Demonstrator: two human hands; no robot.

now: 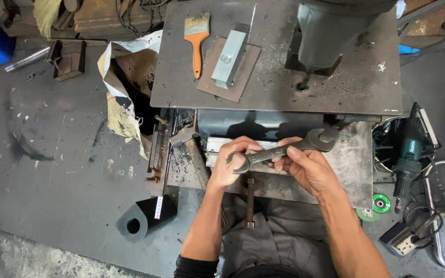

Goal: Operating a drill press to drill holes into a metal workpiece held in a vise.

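A grey double-ended open wrench [279,150] lies across both of my hands, slanting up to the right. My left hand [231,164] curls around its lower left jaw end. My right hand [305,167] grips the shaft near the middle, below the upper jaw. Under the hands sits a pale metal bar [213,144] on a lower steel plate [354,164]. A threaded rod [250,203] hangs down from beneath my hands, over my grey trousers.
The steel drill-press table [346,82] above holds an orange-handled brush [197,38], a square metal tube [229,57] on a flat plate, and the drill head [325,36]. A hammer [189,146] lies at left. An angle grinder [408,154], green discs [380,204] and a power strip [400,239] sit at right.
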